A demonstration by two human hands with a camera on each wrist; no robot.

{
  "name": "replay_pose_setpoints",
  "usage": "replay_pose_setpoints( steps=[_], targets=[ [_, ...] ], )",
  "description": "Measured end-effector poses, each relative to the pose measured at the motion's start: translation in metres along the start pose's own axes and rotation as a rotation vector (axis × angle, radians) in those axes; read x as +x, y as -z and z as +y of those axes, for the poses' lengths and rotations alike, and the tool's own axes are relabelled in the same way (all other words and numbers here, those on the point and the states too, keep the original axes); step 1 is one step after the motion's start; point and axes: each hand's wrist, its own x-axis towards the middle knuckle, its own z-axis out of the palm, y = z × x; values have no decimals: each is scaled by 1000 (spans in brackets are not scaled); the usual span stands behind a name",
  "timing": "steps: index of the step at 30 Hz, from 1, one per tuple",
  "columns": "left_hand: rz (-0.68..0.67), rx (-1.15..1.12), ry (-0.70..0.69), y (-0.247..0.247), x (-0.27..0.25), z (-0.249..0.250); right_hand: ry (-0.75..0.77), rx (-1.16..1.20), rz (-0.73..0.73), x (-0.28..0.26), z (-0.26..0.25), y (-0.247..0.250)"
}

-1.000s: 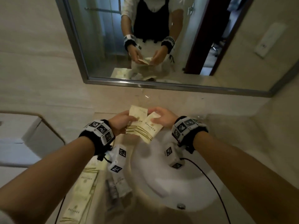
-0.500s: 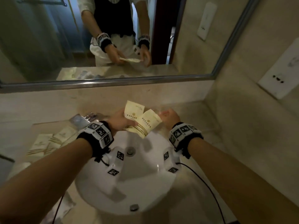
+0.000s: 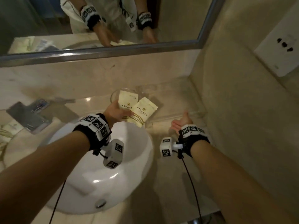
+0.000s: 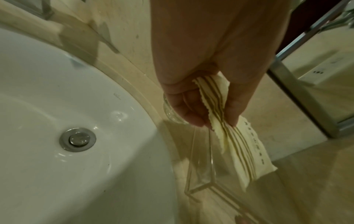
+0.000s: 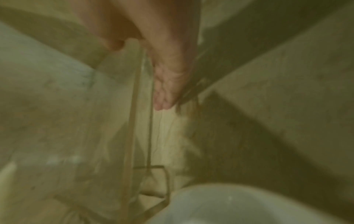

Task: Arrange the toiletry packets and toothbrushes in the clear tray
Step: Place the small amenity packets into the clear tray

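Two cream packets pinched over the clear tray

Left hand (image 3: 116, 110) clamped on two cream toiletry packets (image 3: 137, 110) by their striped ends, fanned above the clear tray (image 3: 174, 116) on the counter far right of the white sink (image 3: 113, 175). Right hand (image 3: 182, 122) with fingers out straight, holding nothing, at the tray's near edge. More packets (image 3: 6, 131) lying far left by the faucet (image 3: 32, 113).

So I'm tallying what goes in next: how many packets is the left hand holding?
2. Both are fanned in the left hand above the tray: one packet nearer the mirror, the other packet to its right. A third could hide behind them.
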Motion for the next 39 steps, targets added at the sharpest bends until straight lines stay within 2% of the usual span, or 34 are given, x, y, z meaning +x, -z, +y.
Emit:
replay_pose_setpoints(
  steps=[3, 12, 15, 23, 30, 39],
  targets=[
    [0, 30, 25, -4, 7, -4, -35, 204, -151, -1, -1, -8],
    [1, 73, 66, -13, 21, -8, -99, 656, -216, 11, 6, -22],
    [2, 94, 57, -14, 22, -6, -119, 674, -252, 9, 4, -24],
    [-4, 107, 24, -13, 20, 1, -101, 723, -227, 12, 17, -15],
    [-22, 121, 30, -18, 18, -4, -74, 682, -265, 18, 25, -8],
    [-67, 154, -8, -25, 20, -5, 3, 648, -184, 19, 42, 3]
  ],
)
